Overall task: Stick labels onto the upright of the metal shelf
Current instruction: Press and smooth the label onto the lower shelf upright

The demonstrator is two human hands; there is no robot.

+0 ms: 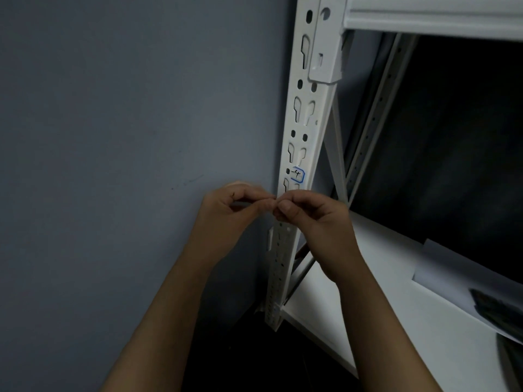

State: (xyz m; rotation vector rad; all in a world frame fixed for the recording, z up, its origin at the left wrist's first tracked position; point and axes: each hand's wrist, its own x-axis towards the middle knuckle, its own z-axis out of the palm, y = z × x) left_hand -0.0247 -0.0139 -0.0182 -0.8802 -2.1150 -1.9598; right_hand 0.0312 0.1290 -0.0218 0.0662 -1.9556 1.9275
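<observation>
Wall [113, 123]: grey and bare, filling the left of the view, behind the left forearm.

Left hand [226, 213]: raised in front of the wall, fingers curled, thumb and forefinger tips pinched together at the meeting point with the other hand; what lies between them is too small to make out, most likely a label being peeled from its backing.

Right hand [314, 219]: fingers curled, thumb and forefinger pinching at the same spot, tip to tip with the left hand; it overlaps the upright, so it is the nearer hand to the metal.

Upright [307, 114]: white slotted post, long axis running from top to bottom and leaning slightly right toward the top; it passes directly behind the pinch and continues above and below both hands.

Stuck label [297, 175]: 1 blue-edged label, handwritten mark reading like "-4", already on the post's front face just above the right hand's knuckles.

Key relation: bare post face lies immediately behind and below the pinch, so the coming press probably goes forward, away from the person, with the right hand leading.

Shelf board [382, 278]: white, lower right, beyond the right wrist.

Paper [452, 267]: pale sheets lying on the board, far right.
</observation>
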